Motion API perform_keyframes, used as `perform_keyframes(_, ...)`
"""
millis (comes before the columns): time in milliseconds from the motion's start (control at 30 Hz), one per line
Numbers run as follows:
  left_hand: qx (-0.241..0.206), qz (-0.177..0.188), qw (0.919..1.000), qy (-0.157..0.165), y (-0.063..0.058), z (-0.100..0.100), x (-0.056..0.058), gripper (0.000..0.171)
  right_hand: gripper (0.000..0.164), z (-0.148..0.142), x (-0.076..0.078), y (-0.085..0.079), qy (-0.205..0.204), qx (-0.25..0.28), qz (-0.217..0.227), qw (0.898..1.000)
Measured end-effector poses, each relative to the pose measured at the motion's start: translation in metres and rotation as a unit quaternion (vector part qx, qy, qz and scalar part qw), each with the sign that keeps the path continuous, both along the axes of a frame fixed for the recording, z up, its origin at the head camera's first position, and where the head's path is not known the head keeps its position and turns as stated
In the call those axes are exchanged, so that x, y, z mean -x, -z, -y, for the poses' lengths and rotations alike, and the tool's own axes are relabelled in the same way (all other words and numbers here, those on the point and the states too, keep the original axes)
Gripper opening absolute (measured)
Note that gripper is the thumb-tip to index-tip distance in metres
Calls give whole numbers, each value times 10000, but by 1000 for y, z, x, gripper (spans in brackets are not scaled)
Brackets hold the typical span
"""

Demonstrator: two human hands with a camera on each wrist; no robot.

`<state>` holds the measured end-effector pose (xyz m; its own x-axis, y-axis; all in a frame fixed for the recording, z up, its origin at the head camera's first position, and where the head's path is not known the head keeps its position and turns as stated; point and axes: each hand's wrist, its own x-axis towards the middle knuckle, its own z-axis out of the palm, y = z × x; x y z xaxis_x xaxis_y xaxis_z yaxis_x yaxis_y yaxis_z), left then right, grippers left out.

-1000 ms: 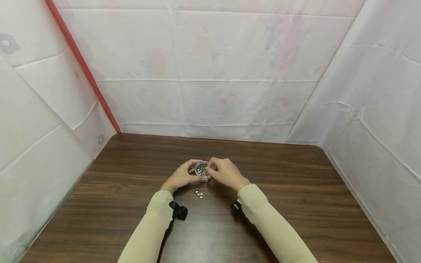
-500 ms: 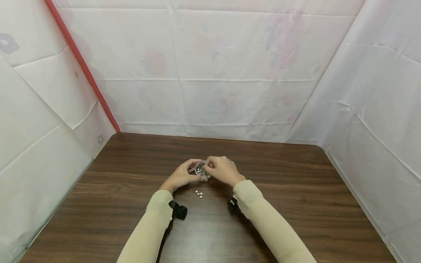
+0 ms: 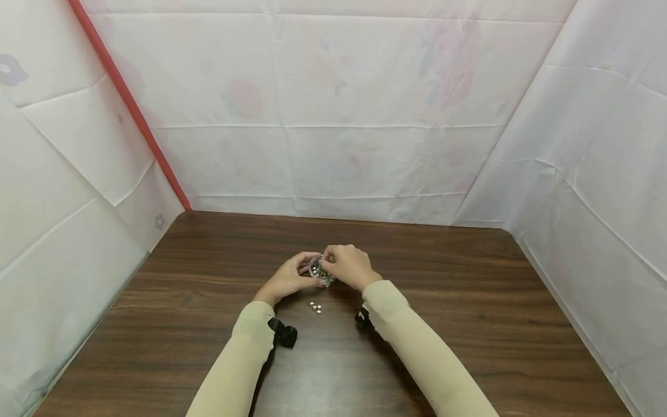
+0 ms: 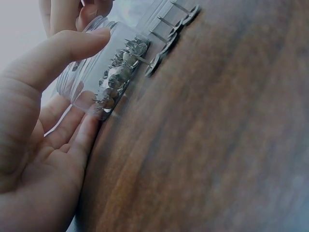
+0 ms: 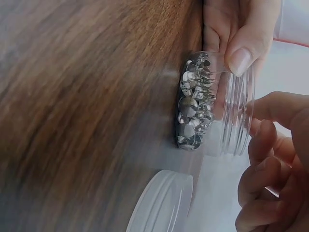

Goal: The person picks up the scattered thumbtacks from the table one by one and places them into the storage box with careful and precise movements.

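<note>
My left hand holds a small clear screw-top jar upright on the table, thumb on the near side and fingers around the far side. Silver thumbtacks lie piled in the bottom of the jar. From the right, my right hand reaches to the jar's mouth, index finger at the threaded rim and the other fingers curled, as the right wrist view shows. I cannot tell whether its fingertips pinch a tack. Several loose thumbtacks lie in front of the jar, points up in the left wrist view.
A clear round lid lies on the table near the jar in the right wrist view. The dark wood table meets pale patterned cloth at the back and sides. A red strip runs down the left corner.
My right hand and forearm have shifted slightly left, so the fingers cover more of the jar's mouth. My left hand, the jar and the loose thumbtacks stay in place.
</note>
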<state>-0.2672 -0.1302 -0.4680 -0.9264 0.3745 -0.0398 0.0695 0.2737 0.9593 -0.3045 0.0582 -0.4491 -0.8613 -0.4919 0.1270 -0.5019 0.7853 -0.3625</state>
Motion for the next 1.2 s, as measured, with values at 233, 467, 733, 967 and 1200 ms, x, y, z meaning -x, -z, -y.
perform_keyframes(233,8,14,10000,-18,2,0,0,70,29,2,-2,-2,45,-23,174,9998)
perform_keyframes(467,-155,-102,9998,-23,9,0,4,68,25,-2,-12,-6,-92,86,292,9995)
perform_keyframes(733,-66,-287,9994,-160,31,3,15,70,17,-9,-31,-9,-434,296,275,9982)
perform_keyframes(967,35,-381,9990,-215,32,4,14,68,15,-15,-43,-8,-646,240,-184,9975)
perform_keyframes(1200,-60,-389,9991,-185,31,3,14,65,12,-19,-51,-3,-970,407,-159,9943)
